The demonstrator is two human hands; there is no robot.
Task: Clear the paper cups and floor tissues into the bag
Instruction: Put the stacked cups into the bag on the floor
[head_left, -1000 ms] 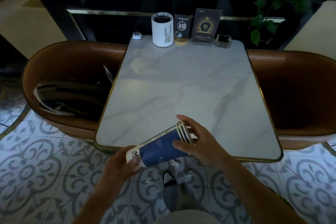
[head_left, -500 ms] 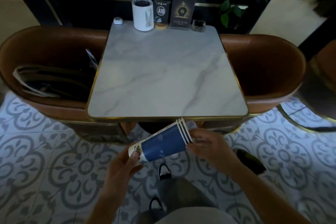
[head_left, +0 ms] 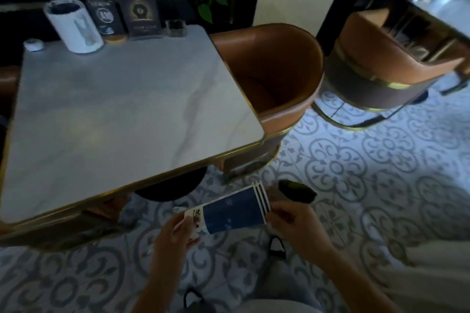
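While the view is dim and smeared with blur, I can make out the marble surface [head_left: 122, 109] filling the left of the frame, with its gold trim running along the near edge. At its far left corner sits a small white puck-like object [head_left: 33, 44], and just beside it along the far edge stands a white cylindrical holder [head_left: 75, 26], then two dark sign cards [head_left: 122, 14] and a small dark glass dish [head_left: 175, 27] toward the far right corner. A brown chair [head_left: 277, 76] is tucked against the right edge of the surface.

Below the near edge, over the patterned floor tiles [head_left: 356, 173], my left hand [head_left: 174, 236] has its grip closed around the white base end of the stacked paper cups [head_left: 231, 209], thumb on top and fingers underneath. The stack lies nearly on its side, blue walls facing me, with what look like three nested rims at the upper right end. My right hand [head_left: 292, 223] pinches that rim end with its fingers curled in. The cups are held in the air, clear of the surface.

Just beyond the right hand a dark object [head_left: 297, 189] lies on the floor. Further right stands a second brown chair [head_left: 386, 63].
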